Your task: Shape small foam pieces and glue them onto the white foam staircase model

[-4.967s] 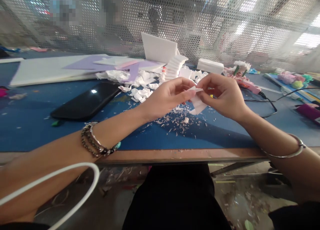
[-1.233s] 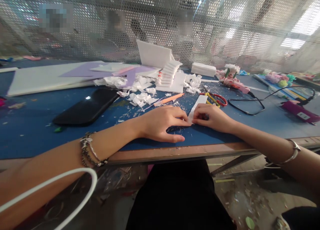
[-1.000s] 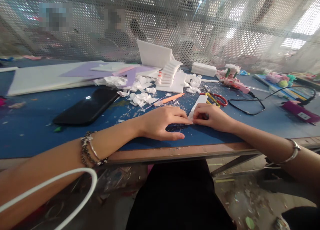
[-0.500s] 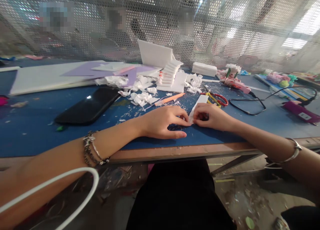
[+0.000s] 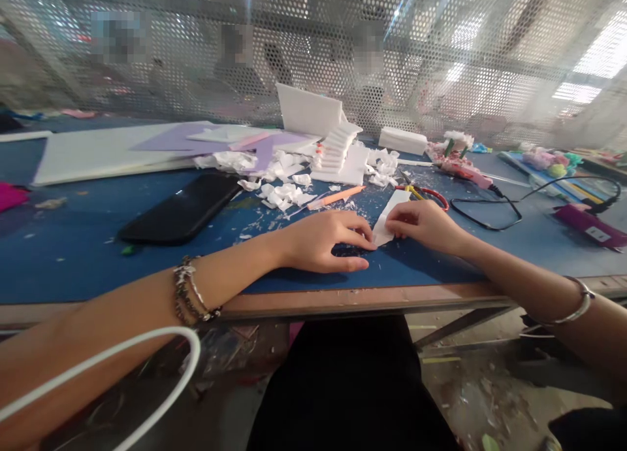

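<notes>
A narrow white strip (image 5: pixel 386 221), apparently paper or thin foam, lies slantwise on the blue tabletop between my hands. My left hand (image 5: pixel 326 242) rests on the table with its thumb spread away from the fingers. Its index fingertip touches the strip's lower end. At the strip's right edge, my right hand (image 5: pixel 426 227) has thumb and fingers pinched together on it. Just behind that hand lie scissors with red and yellow handles (image 5: pixel 435 194), partly hidden by it. An orange pen-like tool (image 5: pixel 337 197) lies beyond my left hand.
White scraps (image 5: pixel 284 196) litter the table near a stack of folded white pieces (image 5: pixel 337 151). A black phone (image 5: pixel 181 209) lies to the left, before white and purple sheets (image 5: pixel 83 153). A pink corded tool (image 5: pixel 467 174) and a purple device (image 5: pixel 588 227) are on the right.
My right hand has shifted slightly up and right from the strip's lower end, uncovering more of the strip. My left hand stays at the lower end. The view has moved slightly.
</notes>
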A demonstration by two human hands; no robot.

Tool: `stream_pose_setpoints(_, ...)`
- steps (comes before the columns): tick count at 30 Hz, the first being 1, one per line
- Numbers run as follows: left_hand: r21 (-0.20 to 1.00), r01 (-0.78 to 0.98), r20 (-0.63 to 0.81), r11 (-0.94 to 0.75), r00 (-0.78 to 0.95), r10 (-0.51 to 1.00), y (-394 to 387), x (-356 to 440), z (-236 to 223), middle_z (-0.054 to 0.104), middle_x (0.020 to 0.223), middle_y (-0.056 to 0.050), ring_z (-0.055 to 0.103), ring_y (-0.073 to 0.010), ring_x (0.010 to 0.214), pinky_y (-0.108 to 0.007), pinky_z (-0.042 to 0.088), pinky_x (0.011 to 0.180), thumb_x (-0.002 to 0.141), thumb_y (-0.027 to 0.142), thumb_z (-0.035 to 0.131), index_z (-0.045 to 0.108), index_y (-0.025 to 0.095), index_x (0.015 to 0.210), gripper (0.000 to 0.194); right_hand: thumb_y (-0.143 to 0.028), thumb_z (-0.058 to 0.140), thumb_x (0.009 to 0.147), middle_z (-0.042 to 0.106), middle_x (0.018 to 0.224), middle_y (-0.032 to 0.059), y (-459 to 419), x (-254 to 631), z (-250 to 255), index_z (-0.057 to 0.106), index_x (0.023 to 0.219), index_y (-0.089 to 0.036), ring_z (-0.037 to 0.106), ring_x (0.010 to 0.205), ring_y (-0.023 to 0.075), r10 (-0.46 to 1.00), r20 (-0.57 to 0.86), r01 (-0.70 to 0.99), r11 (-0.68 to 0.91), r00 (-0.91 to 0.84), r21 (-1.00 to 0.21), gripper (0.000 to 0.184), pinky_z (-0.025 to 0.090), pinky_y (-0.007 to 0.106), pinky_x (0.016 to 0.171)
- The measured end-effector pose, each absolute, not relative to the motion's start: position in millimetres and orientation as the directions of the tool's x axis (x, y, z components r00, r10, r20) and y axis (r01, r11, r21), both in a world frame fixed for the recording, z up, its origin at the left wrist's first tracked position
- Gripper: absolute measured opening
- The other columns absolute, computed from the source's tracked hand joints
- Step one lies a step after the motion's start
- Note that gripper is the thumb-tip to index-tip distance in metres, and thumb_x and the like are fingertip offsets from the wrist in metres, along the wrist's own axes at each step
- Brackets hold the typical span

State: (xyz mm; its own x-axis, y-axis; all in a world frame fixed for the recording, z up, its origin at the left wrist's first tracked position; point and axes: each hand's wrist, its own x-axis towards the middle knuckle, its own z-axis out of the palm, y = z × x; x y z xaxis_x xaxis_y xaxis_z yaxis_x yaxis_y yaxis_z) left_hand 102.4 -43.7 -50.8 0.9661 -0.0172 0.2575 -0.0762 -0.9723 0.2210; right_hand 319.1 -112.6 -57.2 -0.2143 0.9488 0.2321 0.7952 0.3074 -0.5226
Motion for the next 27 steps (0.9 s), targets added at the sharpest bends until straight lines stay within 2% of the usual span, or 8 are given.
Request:
stream_pose_setpoints(4,0.233,-0.071,0.259,-0.970,0.966,-0.008,-44,102,-51,0.060,0.107,-0.009,0.054,-0.0174,0.098,-0.028,0.038,0.091,0.083,0.034,0.049,0.063,0.015,0.104,0.032,-0.028,0.050,0.079,0.059,0.057,-0.0007,-115,315,-53,0.059,0.070,-0.014,0.051,0.052,0.0073,0.942,0.266,0.826,0.312,-0.205,-0.469,0.018,0.037,0.020,0.054)
stream_pose_setpoints(12,0.259,-0.056,0.245,-0.964,0.969,0.010,-45,102,-51,0.059,0.108,-0.009,0.052,-0.0168,0.101,-0.028,0.037,0.093,0.083,0.033,0.049,0.062,0.016,0.105,0.032,-0.030,0.056,0.074,0.056,0.059,-0.0001,-120,313,-54,0.055,0.065,-0.014,0.048,0.053,0.0070,0.920,0.340,0.823,0.344,-0.197,-0.452,0.018,0.037,0.019,0.052)
stream_pose_setpoints(18,0.276,-0.048,0.243,-0.960,0.970,0.021,-44,101,-51,0.059,0.109,-0.008,0.052,-0.0173,0.102,-0.029,0.037,0.094,0.083,0.034,0.048,0.061,0.017,0.106,0.031,-0.025,0.056,0.075,0.049,0.054,-0.0027,-124,305,-56,0.048,0.059,-0.015,0.042,0.051,0.0054,0.840,0.440,0.835,0.467,-0.317,-0.291,0.021,0.033,0.018,0.051)
stream_pose_setpoints(22,0.294,-0.045,0.253,-0.955,0.967,0.032,-43,102,-52,0.059,0.107,-0.009,0.054,-0.0169,0.099,-0.028,0.039,0.091,0.084,0.031,0.047,0.061,0.015,0.103,0.029,-0.029,0.056,0.077,0.049,0.057,-0.0024,-123,306,-56,0.051,0.061,-0.014,0.042,0.053,0.0061,0.815,0.392,0.797,0.544,-0.428,-0.261,0.022,0.033,0.019,0.053)
stream_pose_setpoints(25,0.290,-0.040,0.269,-0.956,0.962,0.042,-42,104,-54,0.061,0.101,-0.009,0.055,-0.0169,0.095,-0.028,0.040,0.088,0.084,0.032,0.047,0.060,0.014,0.101,0.028,-0.030,0.058,0.077,0.056,0.070,0.0005,-120,308,-56,0.059,0.077,-0.015,0.048,0.063,0.0083,0.820,0.289,0.757,0.570,-0.495,-0.321,0.015,0.037,0.019,0.058)
stream_pose_setpoints(27,0.293,-0.009,0.271,-0.956,0.960,0.074,-41,106,-55,0.061,0.095,-0.008,0.055,-0.0167,0.090,-0.028,0.041,0.084,0.083,0.034,0.049,0.059,0.013,0.100,0.029,-0.028,0.057,0.077,0.057,0.075,0.0017,-119,309,-55,0.061,0.079,-0.016,0.049,0.064,0.0086,0.834,0.238,0.752,0.553,-0.499,-0.358,0.013,0.038,0.019,0.059)
